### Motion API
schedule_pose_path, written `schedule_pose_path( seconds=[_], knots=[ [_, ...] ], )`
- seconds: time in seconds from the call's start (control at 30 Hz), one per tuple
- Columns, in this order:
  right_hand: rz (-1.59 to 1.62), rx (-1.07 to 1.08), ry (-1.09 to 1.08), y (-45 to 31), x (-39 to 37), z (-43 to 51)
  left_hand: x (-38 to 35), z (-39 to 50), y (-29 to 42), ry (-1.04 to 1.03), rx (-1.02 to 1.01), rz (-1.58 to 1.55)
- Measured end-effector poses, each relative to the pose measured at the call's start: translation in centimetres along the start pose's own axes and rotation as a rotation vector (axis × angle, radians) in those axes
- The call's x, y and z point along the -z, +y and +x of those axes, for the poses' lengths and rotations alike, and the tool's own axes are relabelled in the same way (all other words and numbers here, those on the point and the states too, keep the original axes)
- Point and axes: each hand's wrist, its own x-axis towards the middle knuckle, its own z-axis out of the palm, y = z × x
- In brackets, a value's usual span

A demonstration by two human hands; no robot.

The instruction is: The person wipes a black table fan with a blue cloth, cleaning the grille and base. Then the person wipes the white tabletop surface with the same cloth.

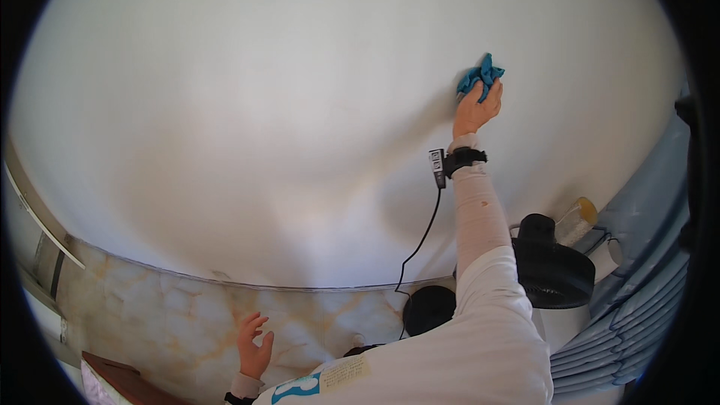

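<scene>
My right hand (pixel 478 107) holds a crumpled blue cloth (pixel 478 79) against the white wall (pixel 315 95), towards the upper right of the view. Around that wrist is a black strap with a small device (pixel 437 169), from which a black cable hangs down. Low in the view, my left hand (pixel 254 345) is over the marbled floor, fingers apart and slightly curled, holding nothing. A black band partly shows at its wrist.
A black fan (pixel 554 273) stands right of my right arm, near a clear container with a yellow end (pixel 586 211). Blue curtains (pixel 630 320) hang at the right. A round black object (pixel 430 310) is on the floor. Brown wooden furniture (pixel 126 379) is at lower left.
</scene>
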Motion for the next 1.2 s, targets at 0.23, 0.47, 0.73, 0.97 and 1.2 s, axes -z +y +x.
schedule_pose_path(
  seconds=[0.23, 0.47, 0.73, 0.97, 1.2],
  knots=[
    [0.066, 0.535, -0.259, -2.0, -2.4, -10.6, -7.1, 9.3, 4.1, -0.043, -0.152, -0.011],
    [0.378, 0.744, -0.825, -5.2, 0.2, -18.6, -13.4, 15.5, 9.8, -0.308, -0.289, -0.008],
    [-0.195, -0.034, 0.071, 9.6, 5.8, -8.2, -8.4, 15.2, 4.2, -0.367, -0.225, 0.020],
    [-0.088, 0.269, -0.111, 3.1, 2.5, -16.4, -3.2, 17.0, 2.2, -0.413, -0.150, 0.026],
    [0.426, 0.273, -0.703, -11.0, 0.5, -20.7, -6.2, 21.1, 7.9, -0.435, -0.474, 0.019]
  ],
)
